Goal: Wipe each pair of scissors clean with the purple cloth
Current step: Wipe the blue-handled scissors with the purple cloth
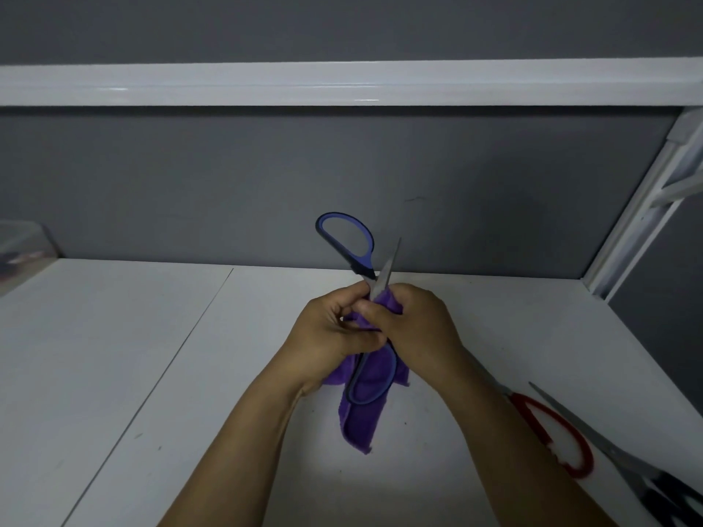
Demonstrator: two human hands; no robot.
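Above the white table (152, 374), in the head view, both hands close on the blue-handled scissors (344, 237), held open and roughly upright. One loop and a bare blade tip rise past the knuckles, while the other loop hangs below against the purple cloth (357, 420). Fingers of the left hand (331, 332) curl round the pivot area and the right hand (416, 329) pinches cloth onto the blade, so the wipe probably runs upward, away from the fingers toward that tip.
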